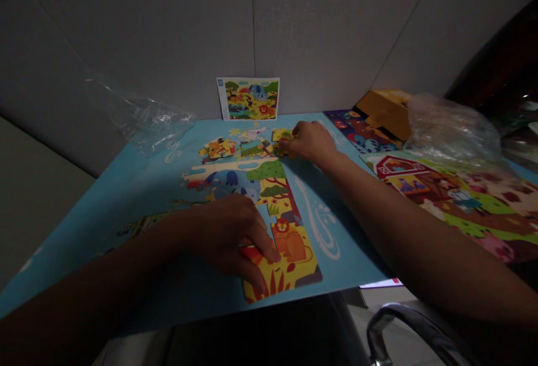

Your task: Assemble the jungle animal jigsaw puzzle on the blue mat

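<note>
A partly joined jigsaw puzzle (275,186) lies on a light blue table. It shows a blue elephant, green trees and an orange lion (290,240). My left hand (235,231) is over its near part, thumb and forefinger bent down on an orange-and-yellow puzzle piece (252,253) left of the lion; the palm hides part of that area. Farther off, my right hand (313,140) pinches a yellow-and-green puzzle piece (282,135) beyond the puzzle's top edge. Beside it are loose pieces, among them a green one (252,148) and one with an orange animal (221,148).
A picture card (251,98) leans on the wall behind. Clear plastic wrap (159,130) lies at the back left. On the right are a farm picture puzzle (458,203), an orange box (384,111) and a plastic bag (454,125). A metal chair frame (403,313) stands below the table edge.
</note>
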### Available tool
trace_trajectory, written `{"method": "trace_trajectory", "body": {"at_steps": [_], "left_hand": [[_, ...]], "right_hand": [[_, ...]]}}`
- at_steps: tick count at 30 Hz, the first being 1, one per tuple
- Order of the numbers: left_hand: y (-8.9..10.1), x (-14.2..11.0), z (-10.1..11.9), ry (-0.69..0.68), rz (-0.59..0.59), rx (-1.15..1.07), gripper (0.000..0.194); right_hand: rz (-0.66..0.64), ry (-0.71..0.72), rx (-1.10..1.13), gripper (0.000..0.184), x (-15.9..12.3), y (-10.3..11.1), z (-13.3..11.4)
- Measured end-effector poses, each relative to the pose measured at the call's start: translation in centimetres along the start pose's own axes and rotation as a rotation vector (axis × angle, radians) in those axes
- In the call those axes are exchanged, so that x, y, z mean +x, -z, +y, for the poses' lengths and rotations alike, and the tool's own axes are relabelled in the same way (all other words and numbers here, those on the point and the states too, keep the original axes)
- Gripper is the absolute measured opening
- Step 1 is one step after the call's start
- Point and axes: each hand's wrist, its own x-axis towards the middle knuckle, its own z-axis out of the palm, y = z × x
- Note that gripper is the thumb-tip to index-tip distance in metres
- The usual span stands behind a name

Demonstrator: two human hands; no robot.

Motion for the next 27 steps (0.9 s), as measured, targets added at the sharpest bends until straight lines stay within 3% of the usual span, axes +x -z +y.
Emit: {"method": "trace_trajectory", "body": {"at_steps": [3, 8, 15, 21, 27], "left_hand": [[0.1, -0.2, -0.1, 0.019, -0.011, 0.044, 0.027], [0.3, -0.5, -0.2, 0.02, -0.041, 0.073, 0.026], [-0.1, 0.0, 1.1, -0.021, 0.025, 0.129, 0.035], [0.2, -0.3, 1.7, 0.051, -0.079, 0.244, 0.041], [0.3, -0.5, 1.2, 0.043, -0.098, 0.245, 0.045]], "right_hand": [[-0.074, 0.019, -0.05, 0.066, -0.2, -0.5, 0.0], [-0.075, 0.05, -0.087, 0.061, -0.4, -0.7, 0.1], [-0.095, 0.058, -0.104, 0.059, -0.4, -0.7, 0.0], [-0.102, 0.048, -0.086, 0.06, -0.4, -0.5, -0.1], [-0.09, 0.058, -0.065, 0.059, -0.6, -0.7, -0.2]]}}
